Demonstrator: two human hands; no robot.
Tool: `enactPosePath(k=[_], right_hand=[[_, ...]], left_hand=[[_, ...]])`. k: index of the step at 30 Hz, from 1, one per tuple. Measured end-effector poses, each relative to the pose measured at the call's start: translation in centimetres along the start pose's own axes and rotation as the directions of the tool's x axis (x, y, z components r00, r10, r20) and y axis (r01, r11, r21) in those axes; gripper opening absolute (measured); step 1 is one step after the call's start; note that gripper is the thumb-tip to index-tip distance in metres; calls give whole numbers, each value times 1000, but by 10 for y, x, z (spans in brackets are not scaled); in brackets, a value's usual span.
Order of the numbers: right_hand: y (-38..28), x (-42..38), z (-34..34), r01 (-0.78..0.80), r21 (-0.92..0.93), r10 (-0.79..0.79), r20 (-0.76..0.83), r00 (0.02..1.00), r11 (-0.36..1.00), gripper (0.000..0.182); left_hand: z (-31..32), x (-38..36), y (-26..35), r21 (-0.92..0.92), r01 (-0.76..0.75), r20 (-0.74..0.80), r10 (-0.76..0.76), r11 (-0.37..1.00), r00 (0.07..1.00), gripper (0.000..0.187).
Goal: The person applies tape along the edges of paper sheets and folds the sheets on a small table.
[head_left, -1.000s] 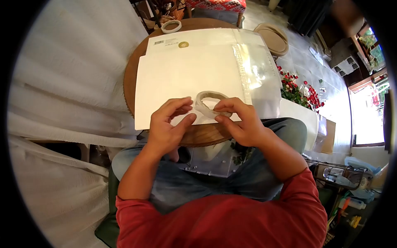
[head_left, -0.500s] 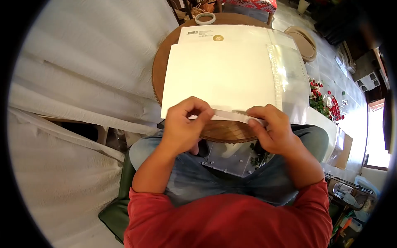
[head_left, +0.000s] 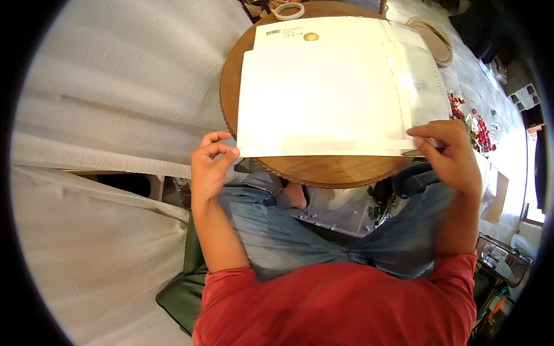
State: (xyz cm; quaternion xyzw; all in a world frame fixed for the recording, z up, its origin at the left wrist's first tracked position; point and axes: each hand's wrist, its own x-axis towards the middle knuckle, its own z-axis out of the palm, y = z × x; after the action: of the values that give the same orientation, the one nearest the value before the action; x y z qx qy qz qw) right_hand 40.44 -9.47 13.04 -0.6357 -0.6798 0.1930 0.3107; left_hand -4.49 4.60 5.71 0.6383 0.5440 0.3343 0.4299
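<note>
A pale strip of tape [head_left: 329, 147] is stretched along the near edge of a large white sheet [head_left: 317, 95]. At the sheet's near left corner, my left hand [head_left: 210, 167] pinches the strip's end between thumb and fingertips. My right hand [head_left: 453, 155] is closed on the tape roll [head_left: 411, 153] at the near right corner; only the roll's thin edge shows. Beneath the white sheet lies another white piece with a barcode and a round gold mark [head_left: 311, 36]. Clear plastic [head_left: 424, 75] extends from the right side.
The round wooden table [head_left: 323, 170] carries the sheets, and a second tape roll [head_left: 290, 17] sits at its far edge. White cloth [head_left: 115, 104] hangs at left. Red flowers [head_left: 483, 135] and a wire basket [head_left: 505, 262] are at right. My legs are under the near edge.
My hands have moved apart, left hand to the left corner and right hand to the right corner. The tape between them is now a long strip across the near edge.
</note>
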Motion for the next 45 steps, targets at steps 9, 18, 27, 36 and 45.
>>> enactPosePath(k=[9,18,27,36,45], right_hand=[[27,-15,1,-194,-324,176,-84,981,926,11],[34,-10,11,-215,-333,259,92,961,918,13],[49,-12,10,-193,-383,261,134,956,903,16],[47,-12,12,-222,-420,307,146,940,880,19],[43,-8,9,-308,-394,406,194,893,866,20]], left_hand=[[-5,8,-5,224,1,52,-13,975,999,7],[-3,11,-11,274,19,64,-38,962,997,11],[-6,15,-16,297,24,65,-45,955,997,15],[-8,17,-24,230,25,90,-47,973,995,15],[-11,21,-30,224,27,78,-46,974,996,15]])
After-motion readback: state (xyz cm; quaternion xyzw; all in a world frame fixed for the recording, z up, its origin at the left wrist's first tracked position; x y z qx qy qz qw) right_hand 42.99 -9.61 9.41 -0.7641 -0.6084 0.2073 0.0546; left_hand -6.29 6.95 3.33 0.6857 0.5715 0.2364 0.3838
